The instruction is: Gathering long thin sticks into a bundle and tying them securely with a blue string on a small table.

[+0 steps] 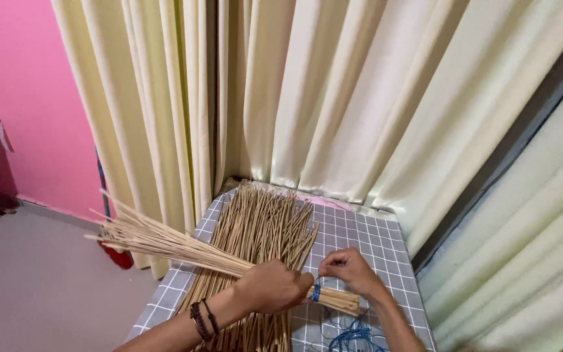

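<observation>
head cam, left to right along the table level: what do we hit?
Fanned tips of the held stick bundle → left hand gripping it → blue cord binding → right hand at the binding → bare grid-pattern tabletop → cream curtain.

Both my forearms are bare, with no sleeves reaching into view. On my left wrist I wear a few thin dark bracelets [204,319], cord-like bands stacked side by side, one of them seemingly beaded. My left hand [272,285] and my right hand [352,270] carry no gloves, and I see no rings on my fingers [329,264]. My right wrist has nothing on it.
</observation>
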